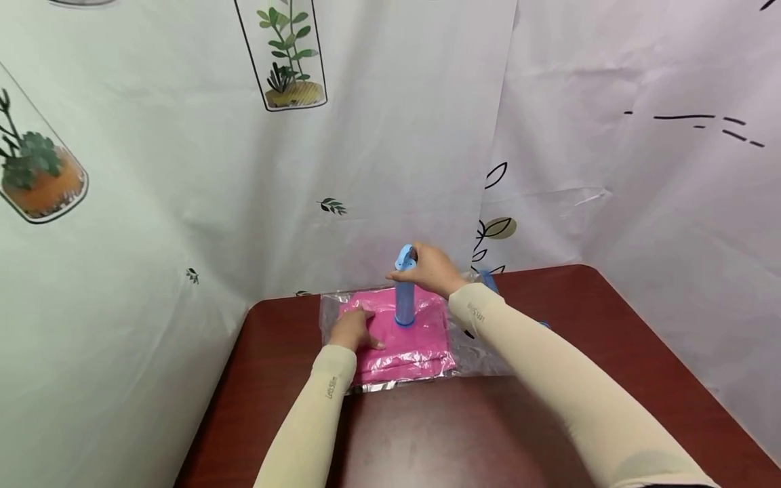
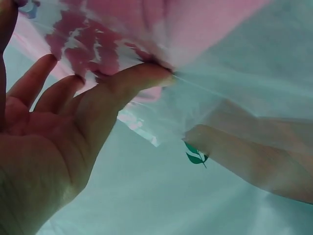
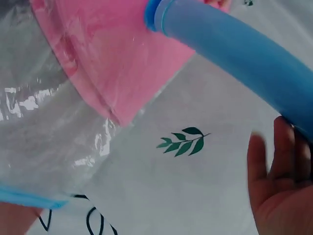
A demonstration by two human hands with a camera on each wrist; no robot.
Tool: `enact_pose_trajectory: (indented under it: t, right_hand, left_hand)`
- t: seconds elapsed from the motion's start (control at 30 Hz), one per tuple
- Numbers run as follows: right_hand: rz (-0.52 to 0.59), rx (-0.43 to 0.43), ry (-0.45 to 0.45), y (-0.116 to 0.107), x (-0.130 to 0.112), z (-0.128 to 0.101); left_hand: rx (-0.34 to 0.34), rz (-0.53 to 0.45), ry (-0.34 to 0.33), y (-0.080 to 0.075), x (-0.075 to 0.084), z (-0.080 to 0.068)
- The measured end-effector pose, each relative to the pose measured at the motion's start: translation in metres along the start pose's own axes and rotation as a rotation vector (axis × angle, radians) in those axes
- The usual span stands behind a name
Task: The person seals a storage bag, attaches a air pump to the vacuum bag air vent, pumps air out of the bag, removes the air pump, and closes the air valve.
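Observation:
A clear plastic bag (image 1: 332, 305) lies on the table with folded pink fabric (image 1: 396, 362) inside. On top of it a blue hand pump (image 1: 405, 298) stands upright, its round base on the bag over the fabric. My right hand (image 1: 430, 268) grips the pump's upper end near the handle. The right wrist view shows fingers of the right hand (image 3: 283, 196) against the pump tube (image 3: 234, 54). My left hand (image 1: 354, 331) rests on the bag's left side, fingers spread. In the left wrist view, the left hand's (image 2: 54, 142) thumb touches the plastic.
The dark red-brown table (image 1: 427, 434) extends in front of the bag and to both sides. Pale wall sheets (image 1: 396, 135) printed with plants rise behind and beside it. A blue strip (image 1: 488, 281) runs at the bag's right end, partly behind the right forearm.

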State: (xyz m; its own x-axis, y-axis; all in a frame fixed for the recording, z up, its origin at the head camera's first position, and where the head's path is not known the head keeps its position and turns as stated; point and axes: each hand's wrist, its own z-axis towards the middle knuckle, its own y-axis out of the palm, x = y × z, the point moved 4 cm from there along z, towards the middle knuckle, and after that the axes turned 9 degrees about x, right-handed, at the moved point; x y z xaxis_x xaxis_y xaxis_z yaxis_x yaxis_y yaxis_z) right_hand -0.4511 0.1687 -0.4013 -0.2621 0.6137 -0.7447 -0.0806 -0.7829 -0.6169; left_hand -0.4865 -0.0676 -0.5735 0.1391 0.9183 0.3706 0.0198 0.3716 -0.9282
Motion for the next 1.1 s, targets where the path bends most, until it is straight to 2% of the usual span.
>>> enact_pose_trajectory:
  t: [0.1,0.2,0.3,0.4,0.47,0.57,0.63,0.73,0.83,0.9,1.1]
  right_hand:
    - [0.153,-0.108,0.036,0.001,0.0,0.001]
    - [0.336,-0.257,0.09,0.001,0.006,0.002]
    - [0.366,-0.343,0.091,-0.002,0.006,0.008]
    - [0.286,-0.341,0.049,-0.005,0.003,0.014]
    - [0.237,-0.312,0.023,-0.007,0.0,0.014]
    - [0.169,-0.228,-0.021,-0.007,-0.004,0.013]
    - [0.119,-0.159,-0.038,-0.006,-0.008,0.012]
    - [0.031,-0.066,-0.05,-0.003,-0.009,0.01]
    - [-0.016,-0.044,-0.044,0.001,-0.008,0.009]
    - [-0.012,-0.076,-0.037,0.001,-0.006,0.009]
    - [0.243,-0.335,0.019,-0.002,-0.006,0.018]
  left_hand:
    - [0.005,0.011,0.018,-0.004,-0.002,-0.005]
    - [0.002,0.002,0.029,0.004,-0.003,-0.01]
    - [0.014,0.002,0.031,0.004,-0.003,-0.012]
    - [0.015,-0.006,0.027,-0.005,0.003,-0.015]
    - [0.006,-0.007,0.014,-0.02,0.017,-0.027]
    - [-0.012,-0.028,-0.019,-0.04,0.033,-0.041]
    - [-0.014,-0.021,-0.021,-0.047,0.038,-0.045]
    - [-0.005,0.01,-0.005,-0.032,0.023,-0.028]
    - [-0.003,0.035,-0.003,-0.022,0.014,-0.017]
    - [-0.004,0.033,-0.004,-0.016,0.009,-0.011]
    - [-0.006,0.011,-0.011,-0.012,0.007,-0.014]
